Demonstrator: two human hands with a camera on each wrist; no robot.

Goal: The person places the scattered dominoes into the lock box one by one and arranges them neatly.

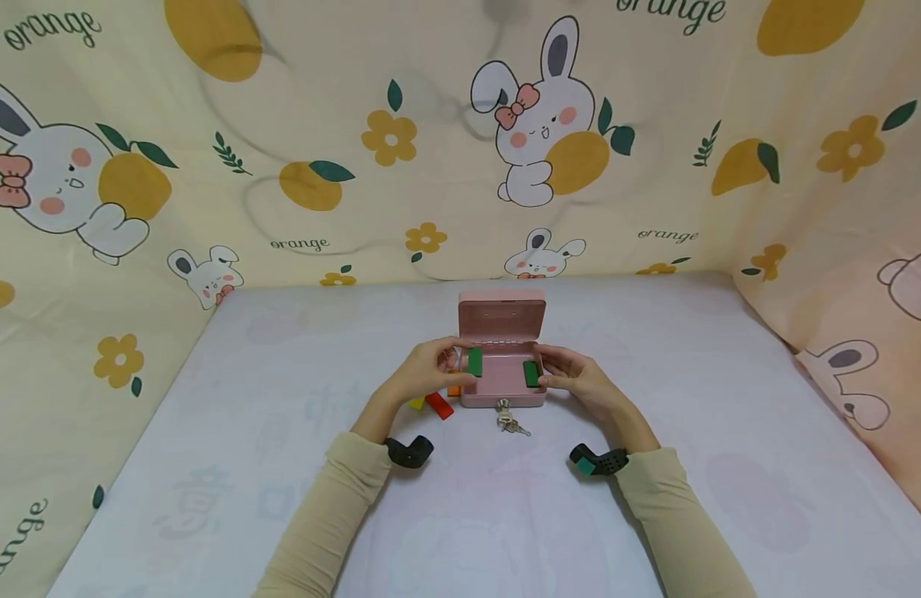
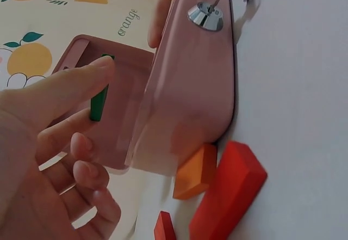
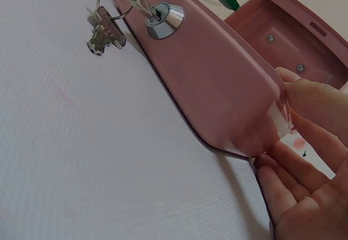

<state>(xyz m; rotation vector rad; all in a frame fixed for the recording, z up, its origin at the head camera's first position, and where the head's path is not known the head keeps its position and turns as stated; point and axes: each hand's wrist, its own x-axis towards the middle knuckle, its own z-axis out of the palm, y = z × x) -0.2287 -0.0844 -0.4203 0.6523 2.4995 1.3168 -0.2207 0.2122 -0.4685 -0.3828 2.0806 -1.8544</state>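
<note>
A pink cash box [image 1: 502,400] stands on the table with its lid [image 1: 501,320] raised. My left hand [image 1: 424,368] pinches a green block [image 1: 475,362] between thumb and fingers, over the left side of the box; its other fingers curl loosely in the left wrist view. A second green block [image 1: 531,374] lies inside the box against the right wall. My right hand [image 1: 583,378] grips the box's right side, thumb at the rim and fingers along the outer wall, as the right wrist view [image 3: 310,169] shows.
Left of the box lie a red block [image 1: 439,405], an orange block [image 2: 196,172] and a yellow block [image 1: 417,404]. Keys [image 1: 512,425] on a ring hang from the front lock [image 3: 165,21] down to the table. A patterned cloth [image 1: 400,199] rises behind the table.
</note>
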